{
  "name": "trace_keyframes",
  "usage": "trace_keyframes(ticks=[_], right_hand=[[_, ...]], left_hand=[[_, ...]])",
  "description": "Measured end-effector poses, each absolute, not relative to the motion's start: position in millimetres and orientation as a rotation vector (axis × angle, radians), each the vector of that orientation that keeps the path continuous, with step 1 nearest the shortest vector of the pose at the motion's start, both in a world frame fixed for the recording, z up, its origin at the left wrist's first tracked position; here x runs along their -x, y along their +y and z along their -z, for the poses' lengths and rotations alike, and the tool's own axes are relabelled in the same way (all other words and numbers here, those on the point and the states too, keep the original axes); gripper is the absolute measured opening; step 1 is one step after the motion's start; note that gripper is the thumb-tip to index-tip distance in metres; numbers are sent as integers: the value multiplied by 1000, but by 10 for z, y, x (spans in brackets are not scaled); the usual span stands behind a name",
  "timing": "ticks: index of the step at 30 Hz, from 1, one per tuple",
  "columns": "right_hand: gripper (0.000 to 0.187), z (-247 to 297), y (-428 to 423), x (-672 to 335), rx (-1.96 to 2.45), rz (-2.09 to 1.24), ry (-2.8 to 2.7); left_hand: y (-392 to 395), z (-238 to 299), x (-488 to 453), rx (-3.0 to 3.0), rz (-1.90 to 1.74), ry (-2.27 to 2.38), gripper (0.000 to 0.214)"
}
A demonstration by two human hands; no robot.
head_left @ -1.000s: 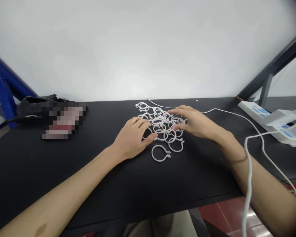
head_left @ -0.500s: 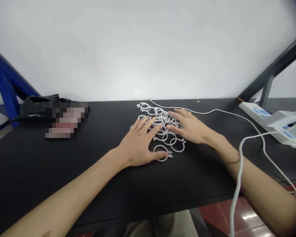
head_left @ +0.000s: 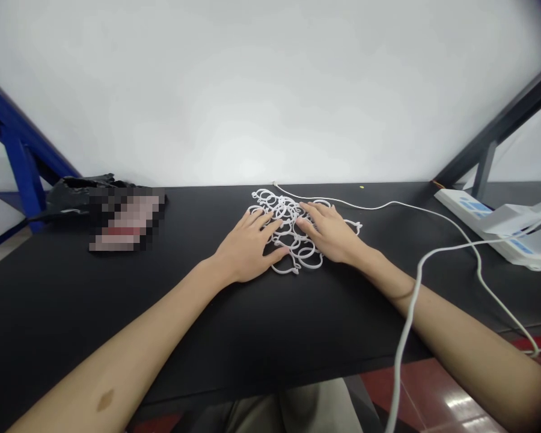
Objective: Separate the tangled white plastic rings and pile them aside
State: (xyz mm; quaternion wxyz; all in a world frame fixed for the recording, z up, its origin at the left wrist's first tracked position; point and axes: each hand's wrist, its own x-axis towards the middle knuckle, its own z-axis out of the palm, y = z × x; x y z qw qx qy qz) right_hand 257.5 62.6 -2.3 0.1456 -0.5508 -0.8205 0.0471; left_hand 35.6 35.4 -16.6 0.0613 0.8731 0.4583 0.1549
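A loose heap of white rings (head_left: 307, 252), each with small eyelets or tabs, lies on the black tabletop (head_left: 234, 337). Some of the rings overlap, and part of the heap is hidden under my hands. On the heap's left side rests my left hand (head_left: 247, 246), palm down with fingers apart and the thumb over the nearest ring. My right hand (head_left: 331, 231) lies over the right side, also palm down with spread fingers. Neither hand grips a ring. One ring end (head_left: 357, 227) sticks out to the right of my right hand.
A white cable (head_left: 406, 337) loops across my right forearm and over the table. At the right stands a white power strip (head_left: 500, 231) with plugs. A black plastic bag (head_left: 72, 198) lies at the left beside a blurred-out item (head_left: 126, 225). A white wall (head_left: 252, 90) rises behind.
Both hands have moved slightly closer together, my right hand leftward and my left thumb up and inward. The nearest ring has been pushed in toward the heap, and the rings sit closer together.
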Motion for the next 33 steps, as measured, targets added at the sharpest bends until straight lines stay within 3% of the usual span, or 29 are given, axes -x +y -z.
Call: trace_keyframes(ticks=[11,22,33], right_hand=[[68,9,675,-2775,1591,-253,-2136],[59,-53,622,-2680,1320,-379,-1992],[39,-180,337,-2499,977,-207,-2246]], left_hand=[[361,-87,-74,-2650,-795,1326,27],[380,-87,64,-2805,-549,1333,14],[281,-118,-148,-2894,-1001,1118,9]])
